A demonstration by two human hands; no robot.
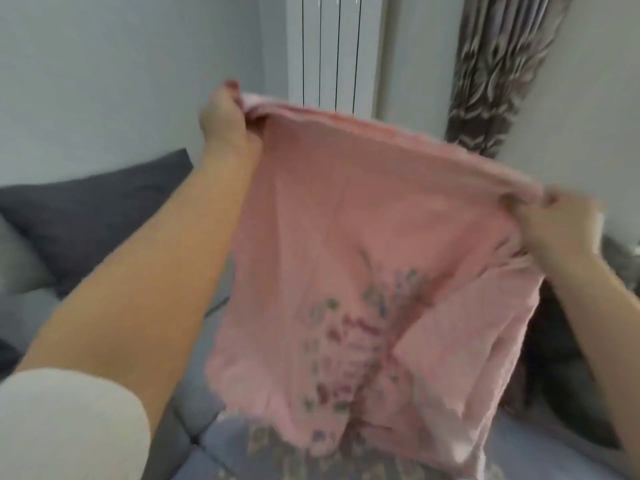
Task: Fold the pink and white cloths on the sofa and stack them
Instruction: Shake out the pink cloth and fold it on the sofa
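Pink cloth (pixel 363 254) hangs pinched between left hand (pixel 225 116) and right hand (pixel 557 226).

Pink cloth (pixel 363 244) held up in the air, spread betw both hands — left hand (pixel 225 114) pinches top left corner, right hand (pixel 561 225) grips top right corner. Faint printed pattern on lower part, blurred. Behind: grey sofa (pixel 194 407) w/ dark cushion (pixel 104 216), patterned curtain (pixel 498 74), white radiator (pixel 332 46).

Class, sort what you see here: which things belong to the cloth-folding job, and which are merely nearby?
Belongs to the job:
pink cloth
left hand
right hand
sofa

Merely nearby:
dark cushion
curtain
radiator
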